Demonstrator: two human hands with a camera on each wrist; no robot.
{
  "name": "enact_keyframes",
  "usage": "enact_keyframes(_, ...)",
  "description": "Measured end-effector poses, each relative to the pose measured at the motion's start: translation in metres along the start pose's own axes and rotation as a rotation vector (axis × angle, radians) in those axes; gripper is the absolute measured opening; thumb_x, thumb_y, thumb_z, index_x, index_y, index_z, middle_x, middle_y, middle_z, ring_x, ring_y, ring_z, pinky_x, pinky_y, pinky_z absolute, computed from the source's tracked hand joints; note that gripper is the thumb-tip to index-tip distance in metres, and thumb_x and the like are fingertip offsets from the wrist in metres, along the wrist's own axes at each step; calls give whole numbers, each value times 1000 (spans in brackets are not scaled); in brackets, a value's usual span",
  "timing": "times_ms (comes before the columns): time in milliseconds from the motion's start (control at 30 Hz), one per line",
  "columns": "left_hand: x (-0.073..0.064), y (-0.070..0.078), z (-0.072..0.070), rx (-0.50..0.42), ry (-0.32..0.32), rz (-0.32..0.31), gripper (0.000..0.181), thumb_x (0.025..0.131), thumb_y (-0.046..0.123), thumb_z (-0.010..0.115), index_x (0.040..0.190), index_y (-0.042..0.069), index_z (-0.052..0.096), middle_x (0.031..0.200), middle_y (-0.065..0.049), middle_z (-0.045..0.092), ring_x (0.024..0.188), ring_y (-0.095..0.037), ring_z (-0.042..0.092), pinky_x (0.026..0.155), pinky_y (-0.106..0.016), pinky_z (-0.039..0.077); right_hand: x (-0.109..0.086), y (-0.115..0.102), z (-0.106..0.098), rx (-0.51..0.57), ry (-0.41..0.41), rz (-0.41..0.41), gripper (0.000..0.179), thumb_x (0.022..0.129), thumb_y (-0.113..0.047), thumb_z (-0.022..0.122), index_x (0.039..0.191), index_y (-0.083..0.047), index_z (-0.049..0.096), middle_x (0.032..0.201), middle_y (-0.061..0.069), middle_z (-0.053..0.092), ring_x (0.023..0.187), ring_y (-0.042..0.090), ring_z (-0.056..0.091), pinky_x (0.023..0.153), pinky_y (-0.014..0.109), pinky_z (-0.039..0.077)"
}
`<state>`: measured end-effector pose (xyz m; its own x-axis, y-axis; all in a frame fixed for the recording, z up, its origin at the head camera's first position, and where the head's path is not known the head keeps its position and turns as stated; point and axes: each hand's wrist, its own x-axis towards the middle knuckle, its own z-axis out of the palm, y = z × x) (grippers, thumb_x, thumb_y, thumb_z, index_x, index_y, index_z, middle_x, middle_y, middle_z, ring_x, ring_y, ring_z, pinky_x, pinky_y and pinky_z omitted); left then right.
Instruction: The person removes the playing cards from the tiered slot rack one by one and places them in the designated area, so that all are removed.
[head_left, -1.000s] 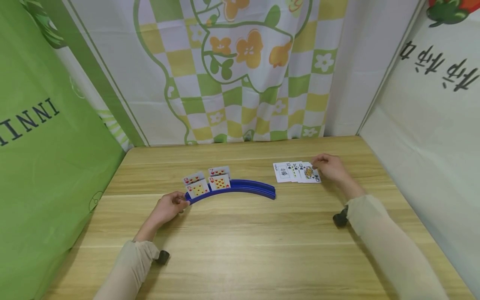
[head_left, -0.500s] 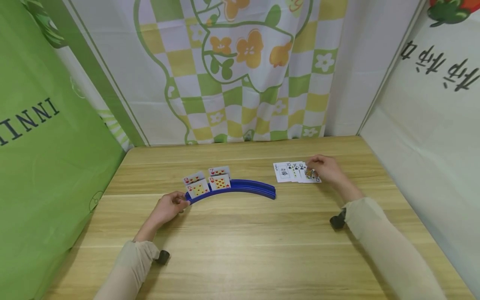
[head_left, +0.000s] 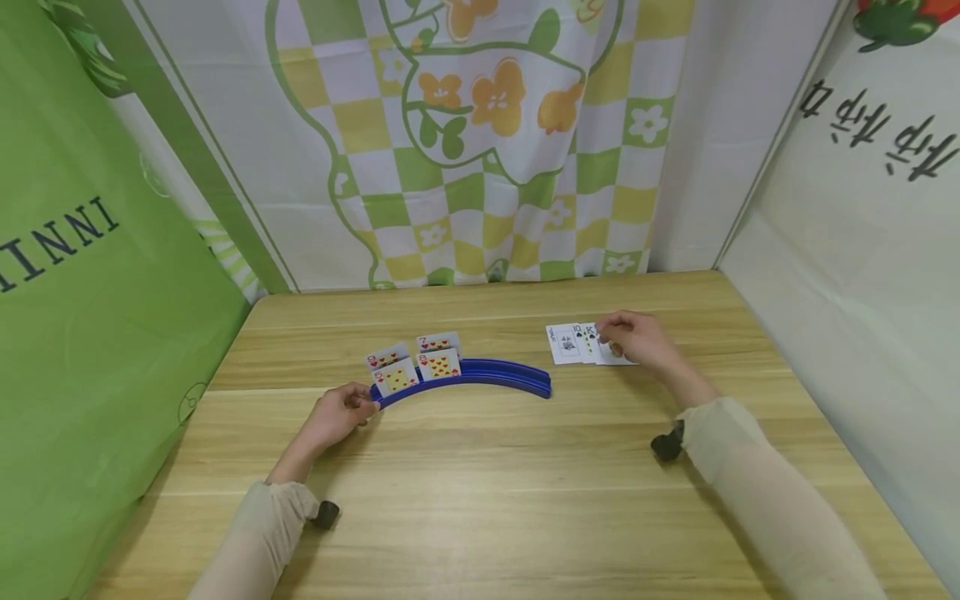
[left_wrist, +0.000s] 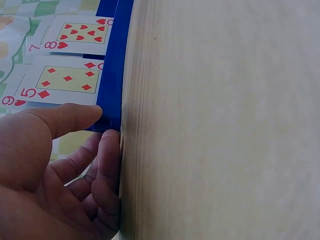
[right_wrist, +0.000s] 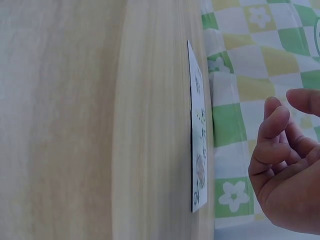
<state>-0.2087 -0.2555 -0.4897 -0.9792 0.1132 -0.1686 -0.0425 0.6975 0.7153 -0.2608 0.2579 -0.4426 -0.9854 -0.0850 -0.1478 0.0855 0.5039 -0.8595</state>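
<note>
A: Head view; where is the rack?
B: The curved blue rack (head_left: pixel 498 374) lies on the table (head_left: pixel 480 508), left of centre; one rack, its left end gripped by the left hand (head_left: pixel 336 418) — presumably to stop it sliding; the right hand (head_left: pixel 645 342) hovers over the loose cards (head_left: pixel 564 344), which lie to the right of the rack, apart from it.
A: Count?
B: Four cards in the rack, all in its left half; front row, five of diamonds (head_left: pixel 396 379) and eight of hearts (head_left: pixel 440 366); back row, nine of hearts (head_left: pixel 387 357) and seven of hearts (head_left: pixel 439 340); loose cards at least four, face up, overlapping; exact number hidden by the right hand; the spread likely leaves their corners readable.
A: Left wrist view; grip?
B: Left thumb (left_wrist: pixel 75 118) pressed on the rack's end, fingers curled beneath; grasping the rack, one hand; holding it there probably keeps most of the faces uncovered; rear corners show past the front pair, likely for reading.
A: Right wrist view?
B: Fingers bent, a gap beside the right thumb (right_wrist: pixel 307 101) — no card between them, so nothing grasped; loose cards flat on the table, too edge-on to count.
</note>
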Motion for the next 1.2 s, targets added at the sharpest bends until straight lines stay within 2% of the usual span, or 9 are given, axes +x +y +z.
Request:
enact_keyframes(300, 0, 0, -1, 4, -4, 17, 40, 95, 22, 67, 125, -3, 60, 101, -14, 71, 80, -15, 63, 71, -29, 50, -2, -8, 7, 7, -34, -6, 36, 102, -24, 54, 128, 0, 60, 110, 18, 66, 74, 12, 56, 66, 29, 50)
enact_keyframes(467, 1, 0, -1, 1, -2, 11, 39, 94, 23, 67, 124, -2, 60, 102, -14, 71, 79, -15, 64, 71, -29, 50, -6, -14, 12, -24, -42, -33, 36, 101, -27, 56, 125, -1, 61, 112, 21, 67, 75, 13, 58, 66, 28, 50)
enact_keyframes(700, -1, 0, -1, 9, -2, 11, 39, 95, 24, 67, 123, -2, 61, 101, -14, 71, 81, -16, 63, 72, -28, 50, -10, -18, 20, 9, -63, -62, 36, 101, -24, 57, 124, 3, 61, 106, 21, 67, 72, 13, 57, 64, 27, 50)
enact_keyframes(1033, 0, 1, 0, 29, 6, 7, 40, 94, 23, 67, 125, -2, 60, 100, -14, 71, 79, -15, 64, 71, -28, 48, -11, -23, 33, -3, -108, -81, 30, 102, -20, 55, 121, 2, 63, 110, 21, 67, 88, 27, 60, 73, 32, 54)
enact_keyframes(1200, 0, 1, 0, 29, 3, 2, 40, 94, 22, 67, 125, -2, 60, 101, -14, 71, 79, -15, 63, 71, -27, 49, -12, -27, 39, 6, -117, -112, 32, 102, -20, 55, 122, 4, 62, 109, 23, 68, 83, 30, 60, 70, 36, 53)
